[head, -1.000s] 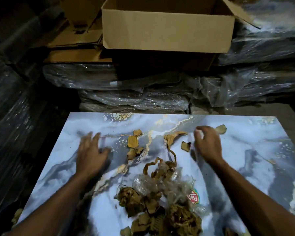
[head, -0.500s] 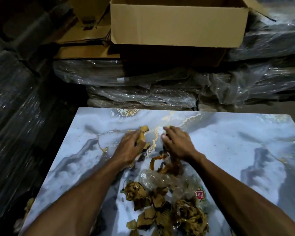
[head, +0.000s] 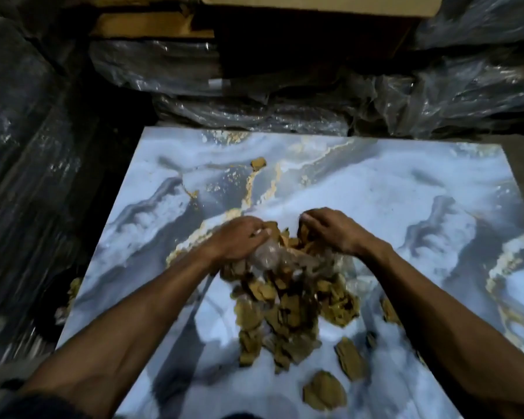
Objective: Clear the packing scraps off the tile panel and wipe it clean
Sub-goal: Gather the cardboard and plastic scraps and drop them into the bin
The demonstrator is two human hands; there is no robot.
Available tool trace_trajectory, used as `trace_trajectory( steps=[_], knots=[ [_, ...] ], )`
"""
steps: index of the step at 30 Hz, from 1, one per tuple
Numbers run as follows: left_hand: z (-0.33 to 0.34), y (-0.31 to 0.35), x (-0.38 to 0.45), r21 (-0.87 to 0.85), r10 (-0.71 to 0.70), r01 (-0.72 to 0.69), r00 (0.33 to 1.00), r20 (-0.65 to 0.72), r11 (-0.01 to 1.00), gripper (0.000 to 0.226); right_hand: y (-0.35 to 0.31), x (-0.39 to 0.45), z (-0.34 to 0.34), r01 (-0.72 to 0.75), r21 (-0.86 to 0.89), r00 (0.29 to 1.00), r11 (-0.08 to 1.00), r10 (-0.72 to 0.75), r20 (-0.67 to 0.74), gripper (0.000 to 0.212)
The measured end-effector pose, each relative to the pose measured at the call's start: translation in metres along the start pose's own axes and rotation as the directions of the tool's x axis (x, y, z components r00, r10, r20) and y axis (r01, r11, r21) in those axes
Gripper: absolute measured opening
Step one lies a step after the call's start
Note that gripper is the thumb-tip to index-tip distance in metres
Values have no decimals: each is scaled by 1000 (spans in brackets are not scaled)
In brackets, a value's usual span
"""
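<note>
Plastic-wrapped stacks (head: 254,116) ring your tile panel (head: 375,189): fingers of both hands curl round the scrap pile (head: 288,300), one cardboard scrap (head: 258,162) beyond them, wiping unstarted.

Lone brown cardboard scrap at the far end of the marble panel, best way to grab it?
Pinch the lone brown cardboard scrap across its short edges, coming from above on the near side. It lies flat on the blue-grey marble tile panel, apart from the pile, so probably slide a fingertip under one edge first.
</note>
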State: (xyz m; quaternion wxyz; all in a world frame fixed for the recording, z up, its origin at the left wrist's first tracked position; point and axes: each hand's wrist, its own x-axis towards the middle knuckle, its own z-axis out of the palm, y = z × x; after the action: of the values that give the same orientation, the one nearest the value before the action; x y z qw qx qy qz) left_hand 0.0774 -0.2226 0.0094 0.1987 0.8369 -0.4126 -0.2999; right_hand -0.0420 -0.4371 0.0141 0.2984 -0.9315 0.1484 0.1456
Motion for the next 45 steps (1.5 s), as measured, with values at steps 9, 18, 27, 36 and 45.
trace_trajectory(
  steps=[9, 18, 27, 36, 45],
  knots=[
    [6, -4, -63, -142, -108, 83, 977, -182, 986, 40, 4, -86, 4, -99, 486, 924, 869, 261, -278, 51],
    [44, -24, -141, 104, 102, -74, 947, -303, 992, 70, 0, -181, 79, -186, 590, 800, 786, 470, -374, 62],
    [47, -79, -203, -32, -162, 167, 863, -478, 985, 25, -61, -254, 151, -392, 127, 920, 911, 392, 21, 27],
    [67, -75, -239, 107, 19, -5, 991, -135, 994, 17, -88, -216, 146, -334, 88, 892, 938, 345, -291, 29],
    [105, -11, -188, 218, 268, -283, 959, 97, 934, 30, -33, -289, 138, -633, 69, 769, 771, 637, -55, 19]
  ],
)
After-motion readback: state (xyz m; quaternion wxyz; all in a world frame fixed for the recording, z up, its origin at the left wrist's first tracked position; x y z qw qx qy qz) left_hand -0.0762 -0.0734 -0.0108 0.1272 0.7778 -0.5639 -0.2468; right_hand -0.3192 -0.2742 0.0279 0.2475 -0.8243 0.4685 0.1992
